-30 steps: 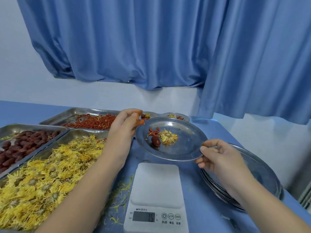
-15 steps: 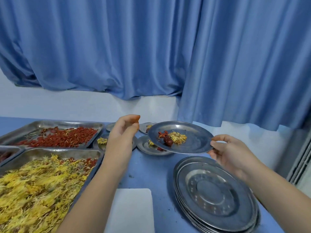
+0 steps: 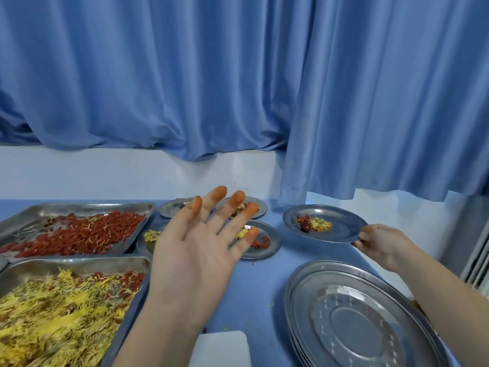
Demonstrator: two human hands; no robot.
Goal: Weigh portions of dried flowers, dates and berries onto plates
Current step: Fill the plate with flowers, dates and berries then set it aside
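My right hand (image 3: 382, 246) pinches the rim of a steel plate (image 3: 341, 227) that carries a dried yellow flower, a date and a few red berries. The plate is low over the blue table at the far right. My left hand (image 3: 197, 250) hovers open, palm up, fingers spread and orange-tipped, holding nothing. Behind it lie several filled small plates, one of them the plate (image 3: 267, 247) with berries. A tray of red berries (image 3: 79, 231) and a tray of yellow dried flowers (image 3: 60, 319) stand at the left.
A stack of empty steel plates (image 3: 360, 321) sits at the near right. The white scale top (image 3: 222, 349) shows at the bottom edge. Blue curtains (image 3: 238, 88) and a white wall close off the back of the table.
My right hand has carried the filled plate away from the scale to the far right and lowered it. My left hand has opened, palm up. The view has swung right.
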